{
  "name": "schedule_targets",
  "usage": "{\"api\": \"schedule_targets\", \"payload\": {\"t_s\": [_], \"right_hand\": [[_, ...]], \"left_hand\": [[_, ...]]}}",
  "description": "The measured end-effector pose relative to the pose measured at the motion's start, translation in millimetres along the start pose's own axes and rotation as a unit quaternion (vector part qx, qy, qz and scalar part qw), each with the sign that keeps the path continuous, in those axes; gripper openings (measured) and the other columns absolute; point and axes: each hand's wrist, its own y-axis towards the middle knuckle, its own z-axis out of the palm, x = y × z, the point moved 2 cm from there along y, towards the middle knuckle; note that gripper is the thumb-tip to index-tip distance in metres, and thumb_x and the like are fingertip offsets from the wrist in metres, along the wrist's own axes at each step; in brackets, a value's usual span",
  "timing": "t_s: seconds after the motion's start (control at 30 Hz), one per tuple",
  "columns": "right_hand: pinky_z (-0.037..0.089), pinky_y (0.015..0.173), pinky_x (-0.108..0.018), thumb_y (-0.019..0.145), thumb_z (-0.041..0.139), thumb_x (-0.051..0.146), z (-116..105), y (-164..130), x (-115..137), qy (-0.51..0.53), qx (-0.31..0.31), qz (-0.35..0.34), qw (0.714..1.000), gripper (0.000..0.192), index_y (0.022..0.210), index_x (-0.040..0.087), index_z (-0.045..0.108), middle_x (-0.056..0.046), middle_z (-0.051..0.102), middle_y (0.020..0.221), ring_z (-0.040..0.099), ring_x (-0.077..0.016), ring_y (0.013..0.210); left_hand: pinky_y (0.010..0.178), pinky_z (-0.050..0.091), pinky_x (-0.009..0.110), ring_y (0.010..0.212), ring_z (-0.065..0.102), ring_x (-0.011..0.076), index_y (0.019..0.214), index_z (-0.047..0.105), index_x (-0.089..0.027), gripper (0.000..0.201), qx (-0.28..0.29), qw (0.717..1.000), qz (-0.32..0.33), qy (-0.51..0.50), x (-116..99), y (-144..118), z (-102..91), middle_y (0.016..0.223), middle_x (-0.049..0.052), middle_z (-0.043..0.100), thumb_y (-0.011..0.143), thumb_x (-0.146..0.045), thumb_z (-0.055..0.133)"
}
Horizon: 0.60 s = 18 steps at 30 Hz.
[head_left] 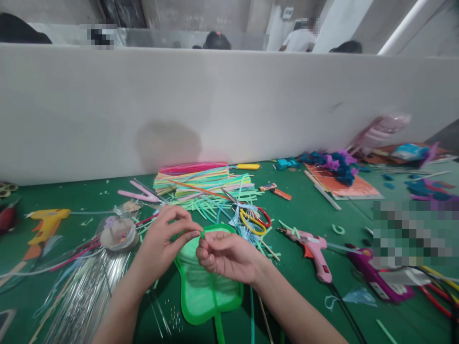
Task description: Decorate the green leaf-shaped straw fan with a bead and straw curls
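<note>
My left hand (174, 234) is closed, thumb and forefinger pinched at the tip of a small green strip (202, 235). Fingertips of my right hand (229, 255) meet it there, curled shut on the same strip, most of which is hidden by the fingers. Under both hands lies a green hand fan (201, 298) with a bright green rim and a handle toward me. Just beyond the hands, scissors (253, 222) with red and yellow handles rest among pale green strips.
A bundle of pastel strips (204, 184) lies by the white partition (215, 110). To the left are a yellow glue gun (46, 227), a small tub (118, 234) and metal wires (93, 291). On the right are a pink glue gun (315, 253) and a purple one (380, 279).
</note>
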Motion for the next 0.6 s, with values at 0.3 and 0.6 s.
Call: {"api": "schedule_targets", "payload": {"t_s": [0.3, 0.6], "right_hand": [[0.044, 0.048, -0.012, 0.077, 0.079, 0.027, 1.9, -5.9, 6.2, -0.124, -0.035, -0.016, 0.991, 0.021, 0.082, 0.010, 0.068, 0.000, 0.064, 0.062, 0.059, -0.0052, 0.050], [0.048, 0.057, -0.014, 0.073, 0.079, 0.022, 0.0, -4.2, 6.2, -0.111, -0.042, -0.023, 0.993, 0.019, 0.078, 0.007, 0.069, -0.003, 0.067, 0.066, 0.063, -0.0066, 0.056]], "left_hand": [[0.084, 0.041, 0.031, 0.096, 0.050, 0.0178, 0.094, 0.071, -0.025, 0.012, 0.000, 0.997, 0.053, 0.056, -7.8, -0.7, -4.9, 0.096, 0.002, 0.054, 0.092, -0.023, 0.059], [0.086, 0.042, 0.032, 0.098, 0.051, 0.0177, 0.096, 0.071, -0.026, 0.013, -0.002, 0.997, 0.049, 0.057, -8.4, -0.1, -2.2, 0.098, 0.002, 0.055, 0.091, -0.023, 0.060]]}}
